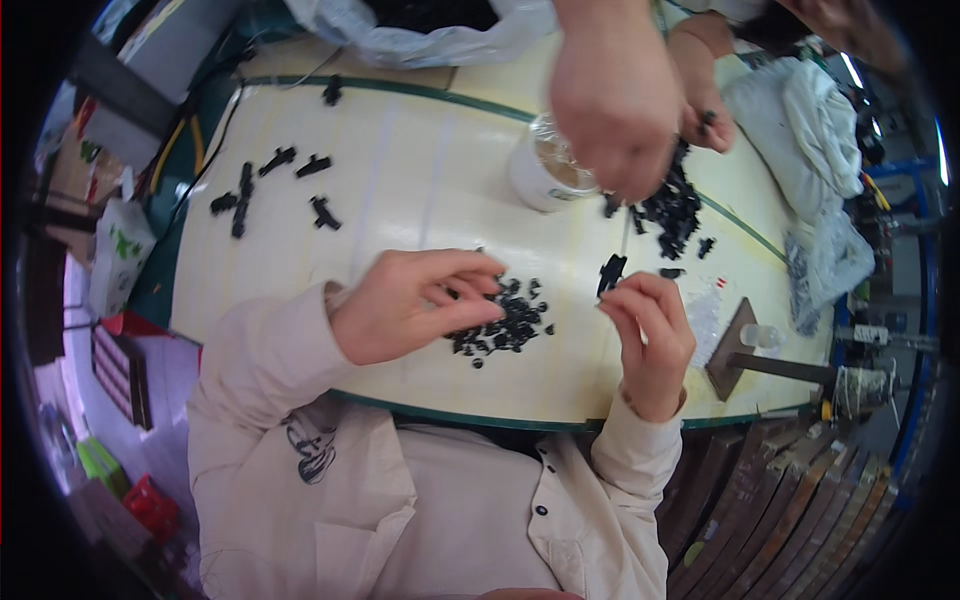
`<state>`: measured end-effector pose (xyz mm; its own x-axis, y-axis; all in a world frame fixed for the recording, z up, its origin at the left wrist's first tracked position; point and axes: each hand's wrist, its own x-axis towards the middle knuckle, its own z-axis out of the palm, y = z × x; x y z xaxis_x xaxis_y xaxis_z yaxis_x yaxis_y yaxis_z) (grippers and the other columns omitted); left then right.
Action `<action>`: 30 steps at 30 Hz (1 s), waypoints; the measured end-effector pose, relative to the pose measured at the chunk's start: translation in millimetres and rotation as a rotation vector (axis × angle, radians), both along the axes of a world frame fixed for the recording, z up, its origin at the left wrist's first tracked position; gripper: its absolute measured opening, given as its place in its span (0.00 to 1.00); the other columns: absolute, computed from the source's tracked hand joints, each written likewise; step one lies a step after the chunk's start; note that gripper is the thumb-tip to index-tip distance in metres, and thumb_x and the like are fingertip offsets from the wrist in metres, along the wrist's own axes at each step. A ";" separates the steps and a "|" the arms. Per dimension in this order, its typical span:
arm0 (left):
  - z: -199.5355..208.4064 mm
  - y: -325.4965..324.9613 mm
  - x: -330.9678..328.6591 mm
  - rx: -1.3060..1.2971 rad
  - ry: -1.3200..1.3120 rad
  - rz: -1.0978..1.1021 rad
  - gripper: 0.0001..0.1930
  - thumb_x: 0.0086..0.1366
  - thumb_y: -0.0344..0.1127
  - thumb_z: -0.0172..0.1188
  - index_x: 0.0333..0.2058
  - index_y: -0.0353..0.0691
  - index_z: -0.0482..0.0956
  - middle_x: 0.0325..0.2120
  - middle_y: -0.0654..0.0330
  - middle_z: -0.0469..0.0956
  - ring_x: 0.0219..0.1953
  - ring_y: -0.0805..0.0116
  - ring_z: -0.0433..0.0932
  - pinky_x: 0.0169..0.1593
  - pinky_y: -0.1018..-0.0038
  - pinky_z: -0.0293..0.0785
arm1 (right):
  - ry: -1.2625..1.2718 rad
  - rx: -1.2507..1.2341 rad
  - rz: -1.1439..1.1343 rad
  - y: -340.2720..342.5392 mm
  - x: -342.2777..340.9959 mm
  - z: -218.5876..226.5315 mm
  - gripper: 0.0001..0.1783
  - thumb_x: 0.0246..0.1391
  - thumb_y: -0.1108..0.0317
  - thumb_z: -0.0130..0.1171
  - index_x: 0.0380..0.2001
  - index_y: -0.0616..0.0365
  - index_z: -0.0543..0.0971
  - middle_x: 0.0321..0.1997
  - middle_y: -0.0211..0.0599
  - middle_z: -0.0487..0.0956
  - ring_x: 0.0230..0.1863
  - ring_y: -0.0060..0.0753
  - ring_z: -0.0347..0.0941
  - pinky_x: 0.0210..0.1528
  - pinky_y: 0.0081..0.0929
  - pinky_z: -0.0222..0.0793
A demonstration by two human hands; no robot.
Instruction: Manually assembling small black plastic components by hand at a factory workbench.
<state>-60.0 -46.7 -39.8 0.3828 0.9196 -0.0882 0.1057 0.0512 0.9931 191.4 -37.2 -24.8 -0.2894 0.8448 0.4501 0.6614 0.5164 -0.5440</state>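
The pale desk (400,150), edged in green, spreads across the view. At its far side lies a translucent bag (400,48) with dark contents, and at the far right a white sack (800,130). A co-worker's near hand (615,110), blurred, reaches over the desk, partly in front of a white tub (545,185); the co-worker's other hand (705,125) is just beyond. The person's left hand (395,305) lies at the left edge of a cluster of small black pieces (512,320), its grip apart, thumb below the fingers; whether a piece sits between them, I cannot tell. The right hand (657,335) has its grip clamped on the lower end of a black part (611,270), held tilted above the desk, right of the cluster. A heap of black parts (675,210) lies beyond it, beside the tub. Several loose black parts (323,212) are scattered at left, well apart from both hands.
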 end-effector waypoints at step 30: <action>10.8 -3.5 -24.4 -0.466 -0.286 -0.228 0.11 0.66 0.29 0.47 0.44 0.30 0.71 0.35 0.63 0.77 0.35 0.81 0.74 0.39 0.84 0.71 | 0.010 -0.656 0.002 25.7 -23.3 -31.7 0.08 0.42 0.77 0.62 0.30 0.63 0.78 0.23 0.38 0.77 0.23 0.28 0.73 0.28 0.20 0.68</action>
